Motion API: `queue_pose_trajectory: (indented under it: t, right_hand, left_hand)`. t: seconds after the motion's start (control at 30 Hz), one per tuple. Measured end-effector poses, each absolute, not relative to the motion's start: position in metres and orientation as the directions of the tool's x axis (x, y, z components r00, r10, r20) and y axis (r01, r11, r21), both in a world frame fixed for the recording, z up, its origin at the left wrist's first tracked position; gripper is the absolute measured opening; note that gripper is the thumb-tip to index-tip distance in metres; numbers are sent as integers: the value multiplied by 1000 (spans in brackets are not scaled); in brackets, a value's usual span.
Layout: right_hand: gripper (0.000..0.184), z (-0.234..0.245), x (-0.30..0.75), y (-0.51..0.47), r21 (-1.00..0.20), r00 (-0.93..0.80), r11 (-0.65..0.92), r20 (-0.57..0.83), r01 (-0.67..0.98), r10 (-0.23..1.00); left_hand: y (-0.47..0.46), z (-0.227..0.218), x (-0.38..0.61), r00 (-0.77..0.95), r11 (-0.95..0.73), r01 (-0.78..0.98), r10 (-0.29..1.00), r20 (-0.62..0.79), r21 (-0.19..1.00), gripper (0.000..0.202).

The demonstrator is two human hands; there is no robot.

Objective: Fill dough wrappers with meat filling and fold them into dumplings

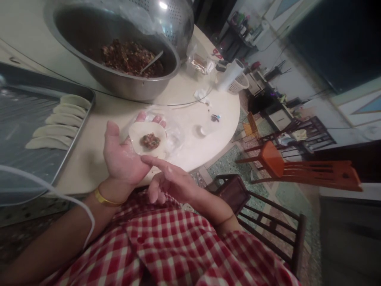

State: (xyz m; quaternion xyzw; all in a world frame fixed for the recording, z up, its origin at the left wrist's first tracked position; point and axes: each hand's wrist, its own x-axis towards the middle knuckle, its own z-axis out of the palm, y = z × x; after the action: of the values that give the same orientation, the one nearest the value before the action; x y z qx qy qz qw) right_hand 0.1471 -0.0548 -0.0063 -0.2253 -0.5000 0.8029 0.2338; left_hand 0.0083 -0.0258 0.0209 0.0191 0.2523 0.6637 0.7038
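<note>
My left hand (123, 159) is palm up, its fingers stretched out beneath a round dumpling wrapper (135, 137). A small mound of meat filling (150, 141) sits in the middle of the wrapper, which lies flat and unfolded. My right hand (174, 180) points its index finger at the wrapper's near edge, by the left palm, while its other fingers curl loosely with nothing visible in them. Whether that fingertip touches the wrapper or only the palm, I cannot tell. Under the left fingers, clear plastic (175, 133) lies on the table.
A steel bowl (133, 85) of filling, with a spoon (152, 62) in it, stands beyond my hands. At left, a metal tray (26, 171) carries several folded dumplings (56, 131). A white cable (44, 182) crosses my left forearm. Chairs (272, 159) stand at right.
</note>
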Motion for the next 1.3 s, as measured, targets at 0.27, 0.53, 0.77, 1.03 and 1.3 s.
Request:
queue_pose_trajectory:
  t: [0.27,0.53,0.77,1.03,1.3]
  right_hand:
    - [66,-12,162,-66,-852,-664,-477,-229,-216,711]
    - [48,-32,169,-58,-430,-583,731,441,529,682]
    - [25,-35,177,-45,-53,-529,794,718,606,452]
    - [19,-61,182,-27,86,-591,760,686,644,424]
    - [22,-67,185,-19,106,-646,854,703,509,298]
  left_hand:
    - [-23,14,6,-52,75,-927,944,-326,367,59]
    - [-28,28,7,48,233,-918,869,-493,321,68]
    - [-29,31,6,100,318,-898,820,-563,304,64]
    - [-32,32,15,175,425,-850,785,-595,311,59]
    - [-30,39,20,230,509,-815,724,-651,278,53]
